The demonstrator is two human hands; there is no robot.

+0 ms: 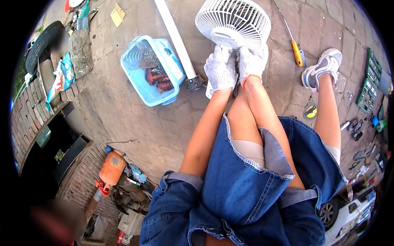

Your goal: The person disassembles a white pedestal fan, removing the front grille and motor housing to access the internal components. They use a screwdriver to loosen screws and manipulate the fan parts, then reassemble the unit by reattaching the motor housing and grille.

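Note:
Both my hands wear white knitted work gloves and are closed around the lower part of a white electric fan (240,30) with a slatted round cage. My left hand (220,69) grips beside the fan's neck, and my right hand (251,63) holds its lower right side. What exactly lies under the fingers is hidden. An orange band circles my right wrist. Left of the fan, a long white pole (174,37) with a dark metal end lies against a light blue plastic basket (162,98). Inside the basket are dark red wire coils (158,80) and a clear plastic bag (143,57).
A yellow-handled screwdriver (296,53) lies on the paving near my shoe (324,67). Farther right are a tape measure (310,110), a green socket set case (369,78) and scattered small parts. At left stand a tyre (41,47), a stone block (81,53) and an orange tank (112,168).

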